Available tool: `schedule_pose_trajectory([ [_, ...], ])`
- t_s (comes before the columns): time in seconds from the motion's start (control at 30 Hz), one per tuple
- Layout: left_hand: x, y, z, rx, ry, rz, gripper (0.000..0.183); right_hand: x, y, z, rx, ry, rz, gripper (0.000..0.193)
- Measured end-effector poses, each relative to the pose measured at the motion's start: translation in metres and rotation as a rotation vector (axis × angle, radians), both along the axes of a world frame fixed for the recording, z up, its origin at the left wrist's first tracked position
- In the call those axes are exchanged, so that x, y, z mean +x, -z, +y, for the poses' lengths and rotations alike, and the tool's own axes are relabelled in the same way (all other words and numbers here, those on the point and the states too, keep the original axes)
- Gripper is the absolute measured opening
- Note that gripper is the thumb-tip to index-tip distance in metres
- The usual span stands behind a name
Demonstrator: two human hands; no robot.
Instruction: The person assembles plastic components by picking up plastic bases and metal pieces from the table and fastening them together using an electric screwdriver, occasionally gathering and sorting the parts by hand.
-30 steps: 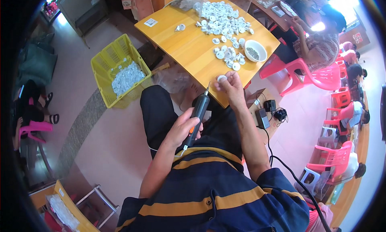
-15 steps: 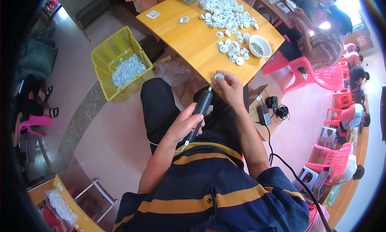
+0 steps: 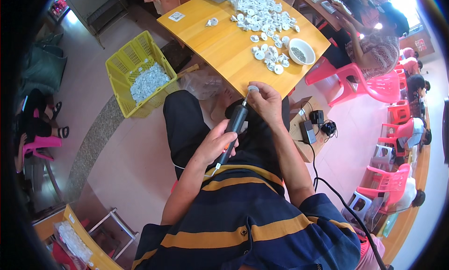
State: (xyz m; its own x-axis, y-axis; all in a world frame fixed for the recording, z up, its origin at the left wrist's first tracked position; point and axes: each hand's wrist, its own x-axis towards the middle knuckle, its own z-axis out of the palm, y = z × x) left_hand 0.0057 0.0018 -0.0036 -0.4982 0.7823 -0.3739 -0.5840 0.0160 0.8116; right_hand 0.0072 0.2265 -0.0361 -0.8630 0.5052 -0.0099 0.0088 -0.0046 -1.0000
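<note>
My left hand (image 3: 217,144) is wrapped round a black electric screwdriver (image 3: 237,118) with an orange switch. Its bit points up and away from me, its tip against a small round white plastic part (image 3: 253,88). That part is pinched in the fingertips of my right hand (image 3: 267,101), just off the table's near corner. Whether a screw sits at the tip is too small to tell. On the yellow wooden table (image 3: 210,50) lies a pile of similar white parts (image 3: 262,10), with several looser ones nearer me. Beside them stands a white bowl (image 3: 301,51) of small metal screws.
A yellow plastic basket (image 3: 117,80) holding many white pieces stands on the floor to the left. Black power adapters (image 3: 308,131) with a cable rest on a box at right. Another person sits on a pink chair (image 3: 358,87) beyond the table's right side.
Almost nothing differs. The screwdriver and the white part keep their contact, and both hands hold nearly the same place; the view has shifted very slightly.
</note>
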Motion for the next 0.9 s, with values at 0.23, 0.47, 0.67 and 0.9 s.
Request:
schedule_pose_trajectory([
  [0.23,0.0001,-0.0012,0.0006,-0.004,0.005,-0.005,0.028,0.0002,0.0009,0.0009,-0.006,-0.013,-0.006,0.017],
  [0.47,-0.0006,-0.0015,-0.0001,0.007,0.007,-0.018,0.029,0.0000,-0.0004,-0.0011,-0.017,-0.015,0.009,0.017],
  [0.67,-0.0005,-0.0016,-0.0003,0.001,0.011,-0.021,0.029,0.0001,-0.0003,-0.0014,-0.036,-0.018,0.015,0.017],
  [0.9,-0.0027,0.0062,-0.0017,0.016,0.040,-0.005,0.038,0.0005,0.0003,-0.0009,0.017,-0.025,0.011,0.017],
])
